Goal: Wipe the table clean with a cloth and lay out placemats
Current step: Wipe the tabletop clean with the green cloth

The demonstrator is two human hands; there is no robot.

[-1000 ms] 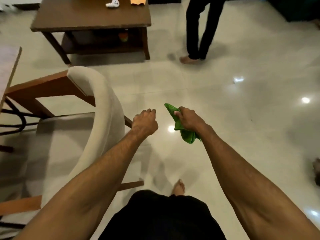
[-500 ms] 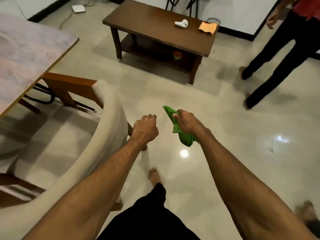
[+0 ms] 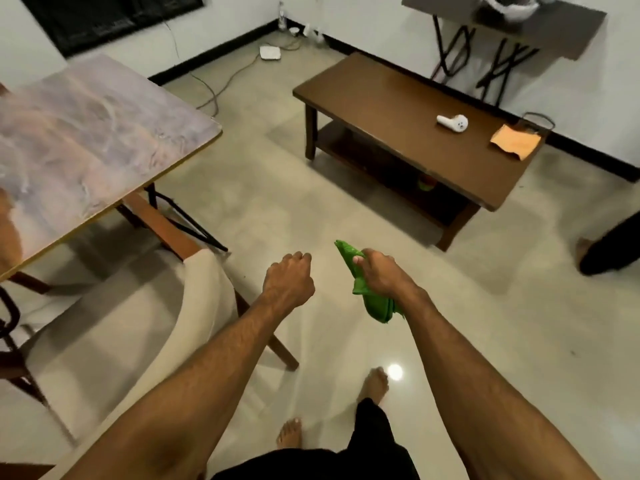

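Cloth, green and bunched, is clamped in the right hand, long axis running near to far. Left hand is a closed fist holding nothing visible. Marble-patterned table lies to the far left, beyond the cream chair; the left hand is nearer it. Compared with half a second ago, the view has swung left, exposing more tabletop. No placemats are identifiable.

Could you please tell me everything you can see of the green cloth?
The green cloth is a bright, soft fabric, bunched and folded. The right hand is closed around its middle, above the glossy floor. One pointed end sticks up past the thumb; the thicker end hangs below the wrist. Nothing else touches it.
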